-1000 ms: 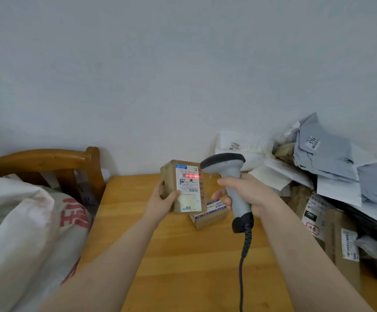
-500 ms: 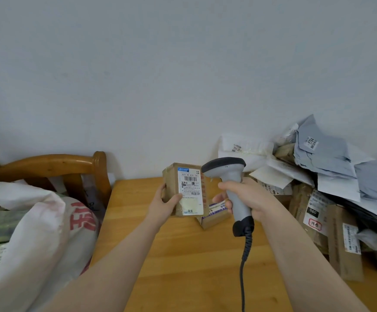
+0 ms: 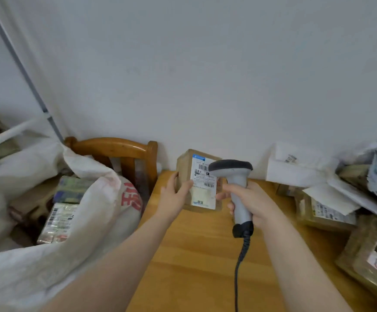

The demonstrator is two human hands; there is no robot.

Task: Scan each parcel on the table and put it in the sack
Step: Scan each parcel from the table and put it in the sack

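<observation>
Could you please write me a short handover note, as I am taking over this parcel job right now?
Left hand holds the small cardboard box upright over the table, label facing you.
Right hand grips the scanner, its head close to the label. No beam shows, so confirm the scan.
The sack stands open at the left, with several parcels already inside.
Left to do: drop this box in the sack, then scan and bag the pile of parcels at the table's right.
</observation>
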